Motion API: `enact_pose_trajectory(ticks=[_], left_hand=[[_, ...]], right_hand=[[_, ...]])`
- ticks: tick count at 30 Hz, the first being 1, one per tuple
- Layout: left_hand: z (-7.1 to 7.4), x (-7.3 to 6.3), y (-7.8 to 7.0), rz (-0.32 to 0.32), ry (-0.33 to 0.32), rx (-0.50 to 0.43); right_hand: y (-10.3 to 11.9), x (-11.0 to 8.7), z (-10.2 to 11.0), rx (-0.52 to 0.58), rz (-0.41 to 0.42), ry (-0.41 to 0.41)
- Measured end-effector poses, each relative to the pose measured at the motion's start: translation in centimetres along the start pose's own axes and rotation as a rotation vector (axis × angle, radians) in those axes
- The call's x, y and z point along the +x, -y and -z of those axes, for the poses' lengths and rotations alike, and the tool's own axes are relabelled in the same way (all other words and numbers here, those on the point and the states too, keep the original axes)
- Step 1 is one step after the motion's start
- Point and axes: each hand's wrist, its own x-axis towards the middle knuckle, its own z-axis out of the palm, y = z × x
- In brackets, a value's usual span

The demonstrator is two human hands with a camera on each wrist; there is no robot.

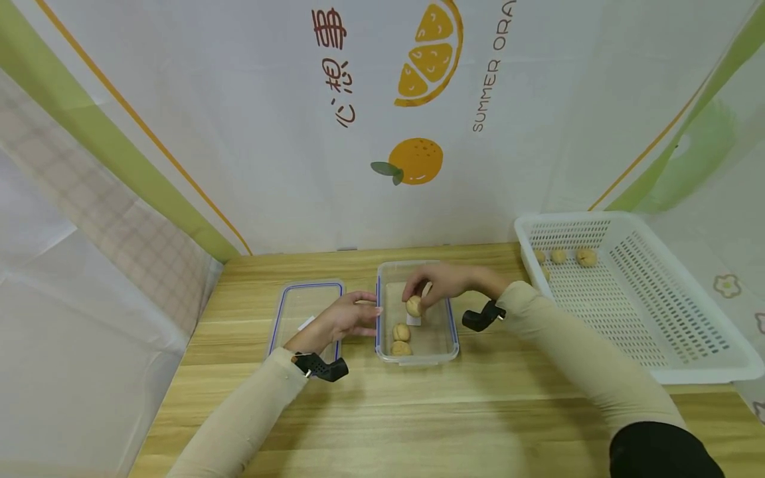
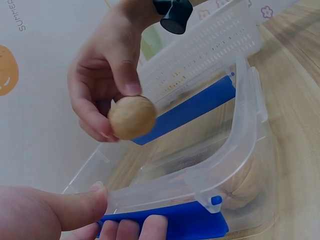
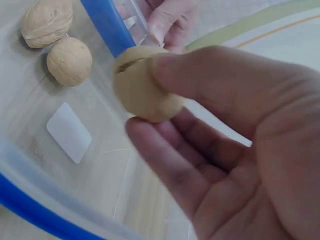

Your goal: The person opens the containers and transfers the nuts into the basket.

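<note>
A clear plastic food container (image 1: 427, 342) with blue side latches stands on the table, two walnuts (image 1: 401, 332) lying at its near left end. Above its middle my right hand (image 1: 441, 282) pinches another walnut (image 3: 145, 85) between thumb and fingers; a dark crack line shows on this shell. My left hand (image 1: 343, 317) holds the container's left side, its thumb (image 2: 82, 205) at the rim and its fingertips against the blue latch (image 2: 180, 222). Under my left wrist lies a clear lid (image 1: 311, 299) with a blue seal, partly hidden by the hand.
A white perforated basket (image 1: 687, 265) stands at the right, with several walnuts (image 1: 586, 257) at its far left end. A small white label (image 3: 69, 132) shows at the container's bottom. Printed cloth (image 1: 269, 166) hangs behind the wooden table (image 1: 382, 425).
</note>
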Motion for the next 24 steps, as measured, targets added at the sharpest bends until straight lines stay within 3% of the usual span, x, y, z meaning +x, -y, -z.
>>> enact_pose_trajectory(ticks=[12,24], left_hand=[[0.1,0.1,0.1,-0.012,0.011,-0.001],[0.0,0.0,0.1,-0.006,-0.003,0.006]], right_hand=[[-0.5,-1.7,0.5,0.132,0.025,-0.239],[-0.8,-4.1,1.3,0.122,0.016,-0.445]])
